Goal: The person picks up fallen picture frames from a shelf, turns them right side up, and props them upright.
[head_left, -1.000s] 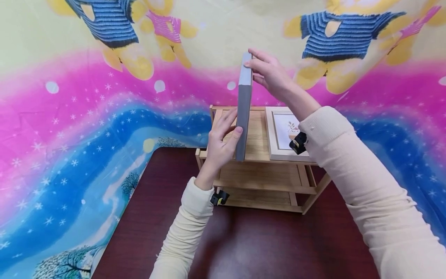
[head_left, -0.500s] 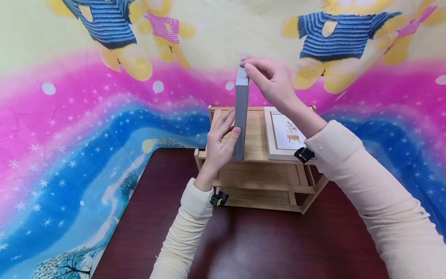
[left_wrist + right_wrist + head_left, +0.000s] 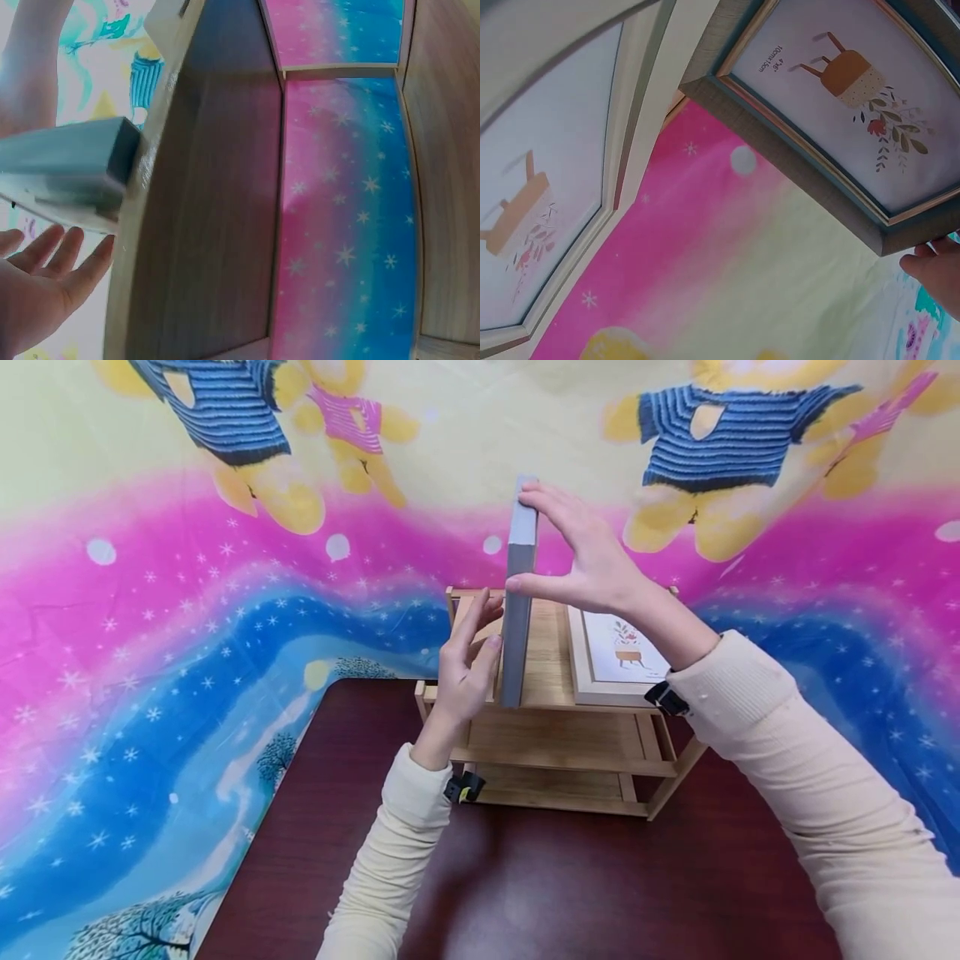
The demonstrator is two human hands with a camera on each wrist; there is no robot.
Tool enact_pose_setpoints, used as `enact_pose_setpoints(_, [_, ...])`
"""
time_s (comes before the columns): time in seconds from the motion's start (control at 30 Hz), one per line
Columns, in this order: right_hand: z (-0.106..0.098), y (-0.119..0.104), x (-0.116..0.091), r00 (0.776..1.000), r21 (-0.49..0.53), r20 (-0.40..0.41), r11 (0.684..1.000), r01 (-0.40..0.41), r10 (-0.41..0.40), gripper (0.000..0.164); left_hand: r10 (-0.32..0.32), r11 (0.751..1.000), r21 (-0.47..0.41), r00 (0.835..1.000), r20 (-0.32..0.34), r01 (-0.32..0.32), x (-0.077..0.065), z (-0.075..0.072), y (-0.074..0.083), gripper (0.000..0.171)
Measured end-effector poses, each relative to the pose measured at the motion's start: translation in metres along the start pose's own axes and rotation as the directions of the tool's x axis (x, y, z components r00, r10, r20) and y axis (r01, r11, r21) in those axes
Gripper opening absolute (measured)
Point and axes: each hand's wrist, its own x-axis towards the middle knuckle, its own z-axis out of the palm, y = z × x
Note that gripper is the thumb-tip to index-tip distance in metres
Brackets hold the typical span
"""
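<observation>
A grey picture frame (image 3: 519,618) stands upright on the top shelf, edge-on in the head view. The right wrist view shows its printed plant picture (image 3: 870,97). My right hand (image 3: 592,560) grips the frame by its upper near corner, thumb on the near edge and fingers on the top edge. On the other side, my left hand (image 3: 467,668) is held beside the frame with loosely bent fingers. A small gap shows between those fingers (image 3: 88,266) and the frame in the left wrist view. Right of it on the shelf is a cream picture frame (image 3: 581,685), partly behind my right forearm.
A wooden rack with several levels (image 3: 570,739) stands on a dark red table (image 3: 570,877). Its side rails rise at the left and right of the top shelf. Close behind hangs a colourful backdrop (image 3: 390,543) with bears and snowflakes.
My right thumb has come down from the top edge to the near edge of the grey frame. My left fingers have eased slightly away from it. The frame stays upright, shifted little.
</observation>
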Motion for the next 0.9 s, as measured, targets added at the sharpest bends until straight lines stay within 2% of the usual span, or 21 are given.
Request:
enact_pose_setpoints(0.1, [0.0, 0.001, 0.0, 1.0, -0.005, 0.002, 1.0, 0.004, -0.004, 0.077, -0.119, 0.993, 0.012, 0.993, 0.001, 0.119, 0.001, -0.003, 0.011, 0.045])
enact_pose_setpoints(0.17, [-0.001, 0.001, 0.001, 1.0, -0.006, 0.003, 1.0, 0.008, -0.008, 0.077, -0.161, 0.986, 0.049, 0.987, 0.002, 0.161, 0.002, -0.005, 0.016, 0.043])
enact_pose_setpoints(0.23, [-0.001, 0.002, 0.001, 1.0, -0.008, 0.005, 1.0, 0.01, -0.01, 0.076, -0.173, 0.98, 0.097, 0.985, 0.002, 0.172, 0.003, -0.007, 0.015, 0.04])
enact_pose_setpoints(0.4, [0.0, 0.002, 0.0, 1.0, -0.014, 0.006, 1.0, 0.012, -0.012, 0.076, -0.09, 0.965, 0.248, 0.996, 0.014, 0.084, 0.001, -0.016, -0.005, 0.03])
enact_pose_setpoints(0.53, [0.0, 0.003, 0.001, 1.0, -0.012, 0.002, 1.0, 0.017, -0.017, 0.076, 0.031, 0.925, 0.377, 0.999, 0.033, -0.041, 0.003, -0.024, -0.009, 0.023])
enact_pose_setpoints(0.6, [0.001, 0.002, 0.002, 1.0, -0.013, 0.002, 1.0, 0.023, -0.023, 0.076, 0.059, 0.901, 0.428, 0.997, 0.046, -0.073, 0.004, -0.029, -0.009, 0.02])
enact_pose_setpoints(0.73, [0.002, 0.0, 0.007, 0.999, -0.02, 0.017, 0.999, 0.039, -0.039, 0.075, 0.054, 0.876, 0.474, 0.995, 0.082, -0.087, 0.006, -0.036, -0.007, 0.02])
enact_pose_setpoints(0.9, [0.002, -0.003, 0.015, 0.996, -0.053, 0.065, 0.997, 0.062, -0.059, 0.076, 0.018, 0.881, 0.47, 0.996, 0.089, -0.058, 0.005, -0.041, -0.006, 0.021])
